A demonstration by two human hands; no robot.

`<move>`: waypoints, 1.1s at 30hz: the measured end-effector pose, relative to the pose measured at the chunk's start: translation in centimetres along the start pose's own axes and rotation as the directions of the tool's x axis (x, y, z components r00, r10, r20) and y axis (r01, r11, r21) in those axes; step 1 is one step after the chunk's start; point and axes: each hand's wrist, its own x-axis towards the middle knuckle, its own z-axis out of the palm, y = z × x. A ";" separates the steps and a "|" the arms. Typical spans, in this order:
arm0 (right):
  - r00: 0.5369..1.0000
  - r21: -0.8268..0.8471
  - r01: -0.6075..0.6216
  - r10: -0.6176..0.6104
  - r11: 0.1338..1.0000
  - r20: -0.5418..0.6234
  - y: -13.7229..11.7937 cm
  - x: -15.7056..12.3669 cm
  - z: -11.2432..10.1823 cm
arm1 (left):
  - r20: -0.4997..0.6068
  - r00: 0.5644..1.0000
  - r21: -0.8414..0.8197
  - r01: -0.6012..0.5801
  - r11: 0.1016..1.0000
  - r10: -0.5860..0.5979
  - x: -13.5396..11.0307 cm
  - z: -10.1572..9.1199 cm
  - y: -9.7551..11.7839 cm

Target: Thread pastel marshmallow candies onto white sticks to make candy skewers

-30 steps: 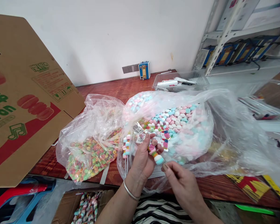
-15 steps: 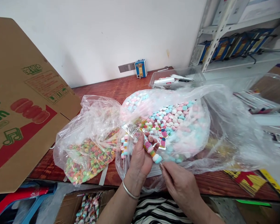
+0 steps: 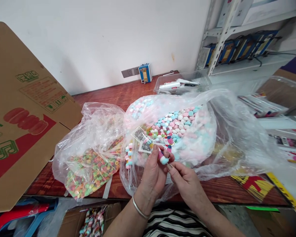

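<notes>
My left hand (image 3: 155, 171), a bangle on its wrist, is closed round a small clear printed candy wrapper (image 3: 141, 135). Inside it is a marshmallow skewer (image 3: 164, 160), whose white and blue end shows at the wrapper's mouth. The fingertips of my right hand (image 3: 185, 181) pinch the skewer's thin stick just below that end. Two more marshmallow skewers (image 3: 129, 156) lie left of my hands, sticks toward me. Behind the hands, a large clear bag (image 3: 204, 131) holds pink, white and blue marshmallows, with other printed wrappers (image 3: 169, 141) lying on it.
Left stands a bag of colourful ring candies (image 3: 93, 168) beside a big cardboard carton (image 3: 27, 108). Below the table edge, an open box (image 3: 72, 222) holds finished-looking wrapped skewers (image 3: 93, 221). A clear plastic tray (image 3: 160, 84) sits at the back; a shelf (image 3: 219, 49) stands right.
The marshmallow skewer sits deeper in the wrapper, with less of it showing. My right hand has come closer to my left. The view has shifted slightly.
</notes>
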 end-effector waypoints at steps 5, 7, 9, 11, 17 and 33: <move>0.992 0.269 -0.124 0.117 0.955 0.042 0.3 0.1 0.0 | 0.034 0.992 -0.026 -0.124 0.992 0.125 0.8 -0.2 2.4; 0.964 0.448 -0.263 0.212 0.854 0.162 0.4 -0.1 0.1 | 0.047 0.987 -0.063 -0.149 0.987 0.152 1.3 -0.1 3.5; 0.893 0.601 -0.445 0.279 0.664 0.352 0.1 -0.5 0.2 | 0.068 0.986 -0.090 -0.148 0.985 0.154 1.7 -0.1 4.1; 0.820 0.640 -0.564 0.257 0.522 0.512 -0.2 -0.8 0.1 | 0.088 0.984 -0.120 -0.142 0.983 0.153 1.9 0.0 4.2; 0.979 0.032 0.083 -0.088 0.996 0.187 0.7 -1.5 0.2 | -0.114 0.987 -0.109 -0.127 0.986 0.114 2.2 1.0 3.6; 0.875 -0.639 0.335 -0.480 0.693 -0.063 0.4 -0.6 0.1 | -0.182 0.979 -0.012 -0.101 0.995 0.097 1.4 0.7 1.5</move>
